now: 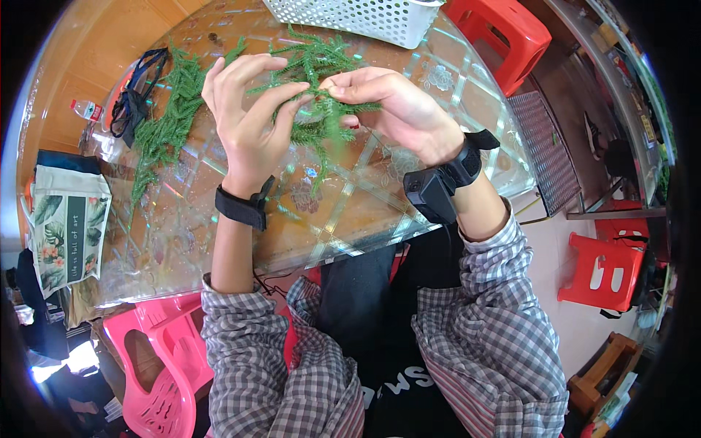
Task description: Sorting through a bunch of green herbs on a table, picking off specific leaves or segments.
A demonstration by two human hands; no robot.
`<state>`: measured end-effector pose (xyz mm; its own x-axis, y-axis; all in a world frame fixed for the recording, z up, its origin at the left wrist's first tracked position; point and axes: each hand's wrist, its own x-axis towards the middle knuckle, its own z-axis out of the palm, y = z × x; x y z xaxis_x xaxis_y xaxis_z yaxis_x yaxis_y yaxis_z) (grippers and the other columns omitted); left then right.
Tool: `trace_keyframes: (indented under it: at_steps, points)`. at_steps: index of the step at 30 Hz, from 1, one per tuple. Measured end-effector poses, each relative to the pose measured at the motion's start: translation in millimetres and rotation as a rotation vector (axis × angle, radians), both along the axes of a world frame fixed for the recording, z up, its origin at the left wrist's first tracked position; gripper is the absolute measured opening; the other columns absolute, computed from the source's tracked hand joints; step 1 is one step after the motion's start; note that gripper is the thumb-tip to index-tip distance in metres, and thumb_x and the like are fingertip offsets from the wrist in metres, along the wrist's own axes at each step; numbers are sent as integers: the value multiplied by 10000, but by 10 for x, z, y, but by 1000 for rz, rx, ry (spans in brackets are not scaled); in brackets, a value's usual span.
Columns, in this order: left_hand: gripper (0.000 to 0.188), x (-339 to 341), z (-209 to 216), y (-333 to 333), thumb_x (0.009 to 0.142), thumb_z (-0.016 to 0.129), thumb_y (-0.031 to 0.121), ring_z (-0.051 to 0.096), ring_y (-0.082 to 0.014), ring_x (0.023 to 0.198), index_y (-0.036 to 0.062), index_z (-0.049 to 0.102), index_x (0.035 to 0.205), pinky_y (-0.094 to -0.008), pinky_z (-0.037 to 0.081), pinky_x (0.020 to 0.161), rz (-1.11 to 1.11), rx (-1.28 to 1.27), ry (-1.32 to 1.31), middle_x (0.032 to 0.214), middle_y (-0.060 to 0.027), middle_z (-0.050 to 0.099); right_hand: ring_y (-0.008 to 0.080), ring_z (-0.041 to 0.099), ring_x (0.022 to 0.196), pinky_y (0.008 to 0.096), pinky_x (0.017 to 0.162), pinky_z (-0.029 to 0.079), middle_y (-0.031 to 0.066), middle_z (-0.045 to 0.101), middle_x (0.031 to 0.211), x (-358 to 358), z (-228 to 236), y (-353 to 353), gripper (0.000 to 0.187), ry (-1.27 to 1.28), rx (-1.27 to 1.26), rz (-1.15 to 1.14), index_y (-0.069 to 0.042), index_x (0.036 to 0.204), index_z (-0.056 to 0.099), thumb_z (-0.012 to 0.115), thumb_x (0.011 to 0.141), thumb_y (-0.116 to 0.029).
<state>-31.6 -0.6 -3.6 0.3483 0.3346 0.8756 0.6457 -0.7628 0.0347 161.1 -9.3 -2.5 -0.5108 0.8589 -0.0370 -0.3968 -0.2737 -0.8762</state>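
Both of my hands are raised over the table, at a green sprig with needle-like leaves (318, 66). My left hand (252, 109) pinches part of it between thumb and forefinger, while its other fingers are lifted. From the right, my right hand (387, 102) grips the sprig's middle with thumb and fingers. Side shoots spread out above, below and to the right of the fingertips. Left of my left hand, more of the same green branches (171, 109) lie on the table (285, 233). Black bands wrap both wrists.
A white perforated basket (365, 20) stands at the table's far side. Dark straps (131, 109), a bottle with a red label (86, 109) and a leaf-print bag (69, 226) are at the left. Red stools (504, 36) stand right; a pink chair (161, 365) is lower left.
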Motion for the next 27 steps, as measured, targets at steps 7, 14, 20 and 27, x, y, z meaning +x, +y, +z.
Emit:
trace_keyframes:
  at_steps: [7, 14, 20, 27]
  points:
    - [327, 40, 27, -85, 599, 690, 45, 513, -174, 1015, 204, 692, 885, -431, 288, 989, 33, 96, 178, 1065, 24, 575, 56, 490, 725, 191, 635, 392, -18, 574, 856, 48, -36, 116, 155, -153, 217, 51, -13, 948, 620, 575, 852, -126]
    - [390, -20, -2, -41, 589, 679, 31, 526, -158, 996, 240, 693, 918, -424, 310, 981, 48, 196, 186, 1058, 37, 573, 67, 520, 757, 204, 678, 396, -5, 587, 810, 50, -8, 116, 150, -195, 317, -1, -14, 926, 628, 575, 839, -124]
    - [401, -42, -9, -45, 585, 687, 34, 540, -147, 966, 250, 693, 923, -419, 316, 976, 61, 227, 171, 1038, 43, 578, 82, 533, 820, 214, 731, 415, 8, 586, 848, 99, 11, 118, 164, -321, 429, 51, 11, 956, 600, 566, 852, -111]
    - [401, -35, -14, -55, 575, 700, 40, 543, -139, 964, 240, 689, 922, -419, 316, 976, 55, 225, 190, 1034, 51, 580, 63, 525, 655, 201, 625, 401, 28, 611, 766, 133, 25, 115, 205, -347, 404, 152, 22, 957, 617, 571, 848, -146]
